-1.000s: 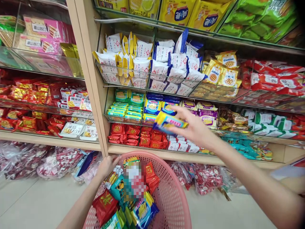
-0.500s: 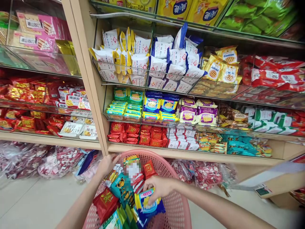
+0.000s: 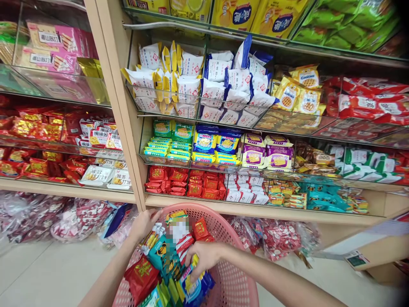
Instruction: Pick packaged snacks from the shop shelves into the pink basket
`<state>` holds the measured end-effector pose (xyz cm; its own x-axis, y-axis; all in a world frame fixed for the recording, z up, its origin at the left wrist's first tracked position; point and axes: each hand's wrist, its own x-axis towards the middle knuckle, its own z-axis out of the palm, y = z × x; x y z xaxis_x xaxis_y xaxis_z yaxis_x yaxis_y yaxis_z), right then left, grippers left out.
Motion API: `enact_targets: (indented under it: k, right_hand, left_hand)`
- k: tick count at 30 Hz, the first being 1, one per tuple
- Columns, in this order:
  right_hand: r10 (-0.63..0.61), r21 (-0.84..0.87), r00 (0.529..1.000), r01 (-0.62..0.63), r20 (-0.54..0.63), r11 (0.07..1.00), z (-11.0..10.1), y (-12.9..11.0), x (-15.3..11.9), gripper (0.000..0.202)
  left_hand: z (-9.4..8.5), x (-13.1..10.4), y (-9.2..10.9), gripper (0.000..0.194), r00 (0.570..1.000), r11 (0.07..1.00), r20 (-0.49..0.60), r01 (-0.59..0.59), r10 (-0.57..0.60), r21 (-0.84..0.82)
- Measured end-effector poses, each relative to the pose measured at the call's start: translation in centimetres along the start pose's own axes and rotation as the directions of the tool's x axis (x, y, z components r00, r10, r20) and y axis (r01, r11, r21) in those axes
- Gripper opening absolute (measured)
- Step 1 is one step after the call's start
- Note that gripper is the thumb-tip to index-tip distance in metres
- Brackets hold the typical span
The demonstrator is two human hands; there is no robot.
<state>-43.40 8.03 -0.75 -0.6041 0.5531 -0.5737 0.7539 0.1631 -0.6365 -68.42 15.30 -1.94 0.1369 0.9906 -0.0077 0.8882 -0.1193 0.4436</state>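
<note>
My left hand (image 3: pixel 144 226) is closed over the far left rim of a pink perforated plastic basket (image 3: pixel 238 273). Inside the basket, my right hand (image 3: pixel 206 256) grips a blue and yellow biscuit packet (image 3: pixel 194 286) between thumb and fingers. Around that packet lie a teal packet (image 3: pixel 161 255), a dark red packet (image 3: pixel 142 275), a small red packet (image 3: pixel 200 229) and a green packet (image 3: pixel 156 296). A red-and-white striped wrapper (image 3: pixel 183 247) sits just left of my right fingers. Part of the basket's contents is blurred out.
Glass-fronted shelves of packaged snacks stand ahead, including blue and yellow packets (image 3: pixel 204 143), red packets (image 3: pixel 204 183) and white packets (image 3: pixel 236 81). A wooden upright (image 3: pixel 123 106) divides the shelving. Plastic bags (image 3: pixel 279 238) lie beneath, and a cardboard box (image 3: pixel 364 256) is at the right.
My right hand has shifted slightly left and down with the blue and yellow biscuit packet, deeper among the other packets. My left hand stays on the basket rim.
</note>
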Motion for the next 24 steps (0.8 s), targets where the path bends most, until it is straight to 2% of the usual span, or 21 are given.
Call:
enact_targets:
  k: [6, 11, 15, 19, 21, 24]
  right_hand:
    - [0.013, -0.001, 0.986, -0.013, -0.167, 1.000, 0.3, -0.1, -2.1, 0.071]
    - [0.047, 0.086, 0.975, -0.029, -0.217, 0.996, 0.8, 0.5, -3.1, 0.076]
    - [0.057, 0.157, 0.962, -0.015, -0.266, 0.987, 1.1, 0.8, -3.4, 0.068]
    - [0.046, 0.160, 0.952, 0.003, -0.303, 0.987, 1.1, 0.7, -4.4, 0.062]
    - [0.030, 0.126, 0.934, 0.016, -0.355, 0.992, 1.3, 0.3, -5.3, 0.058]
    - [-0.010, 0.012, 0.889, 0.017, -0.457, 1.000, 2.1, -0.2, -6.9, 0.038]
  left_hand:
    - [0.0, -0.1, 0.0, 0.045, 1.000, 1.000, -0.007, 0.012, -0.012, 0.022]
    - [-0.2, -0.1, 0.2, 0.044, 1.000, 1.000, -0.012, 0.011, -0.011, 0.022]
    - [-0.2, -0.2, 0.3, 0.044, 1.000, 0.999, -0.011, 0.025, -0.025, 0.026]
    - [-0.2, -0.1, 0.2, 0.044, 1.000, 1.000, -0.007, 0.009, -0.009, 0.009]
    - [-0.1, -0.1, 0.1, 0.044, 1.000, 1.000, -0.008, 0.001, -0.001, -0.003]
    - [-0.1, 0.0, 0.1, 0.045, 1.000, 1.000, -0.008, 0.001, -0.001, -0.014]
